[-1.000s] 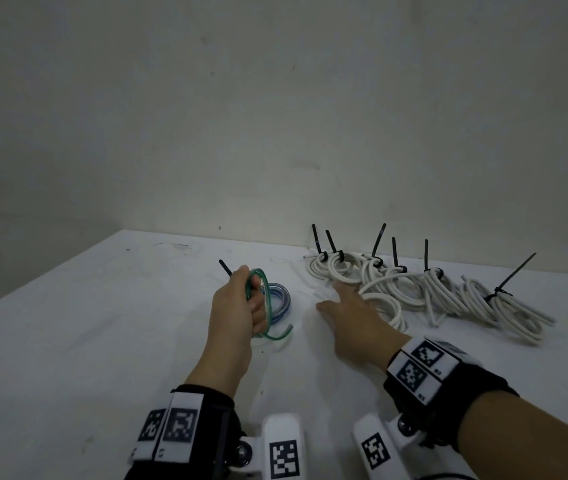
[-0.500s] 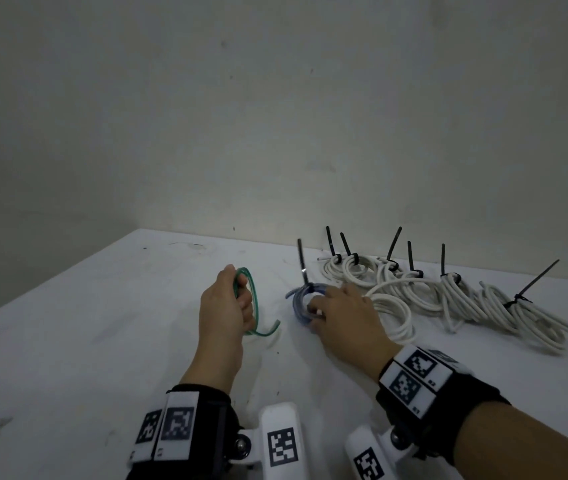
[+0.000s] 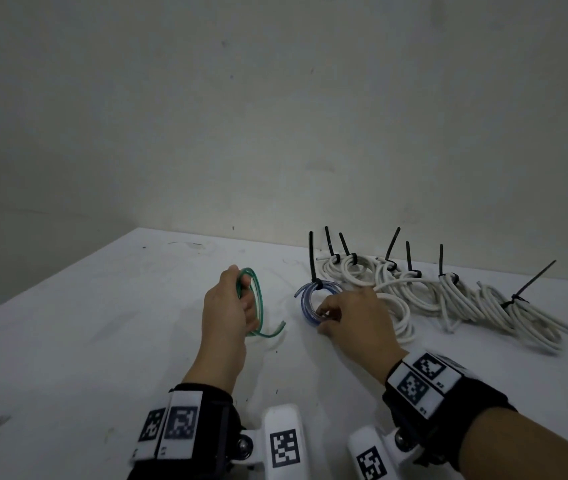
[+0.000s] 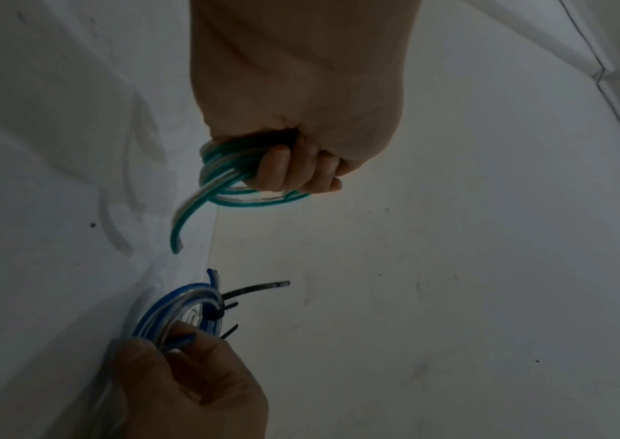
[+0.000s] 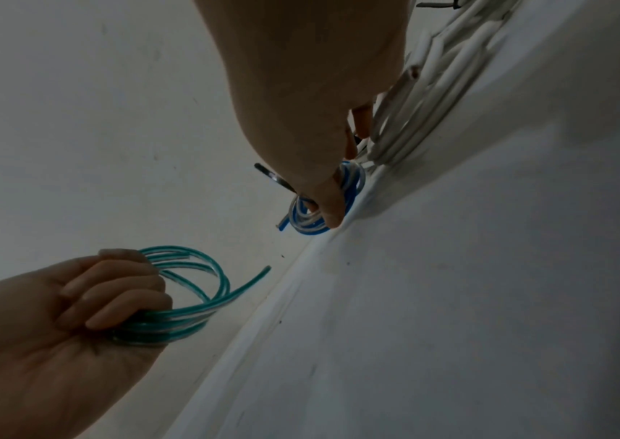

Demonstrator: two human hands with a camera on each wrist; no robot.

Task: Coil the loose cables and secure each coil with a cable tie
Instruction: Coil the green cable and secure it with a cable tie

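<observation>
A green cable coil (image 3: pixel 254 303), untied, is gripped in the curled left hand (image 3: pixel 227 308) above the white table (image 3: pixel 68 341), while the right hand (image 3: pixel 355 318) pinches a blue coil (image 3: pixel 312 299) already bound by a black cable tie (image 3: pixel 313 259) beside tied white coils (image 3: pixel 448 299); likely next, fetching a tie for the green coil; no containers are visible

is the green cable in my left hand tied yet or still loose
Loose. The green cable is coiled in the left hand, but no tie shows on it and one end sticks out free.
</observation>
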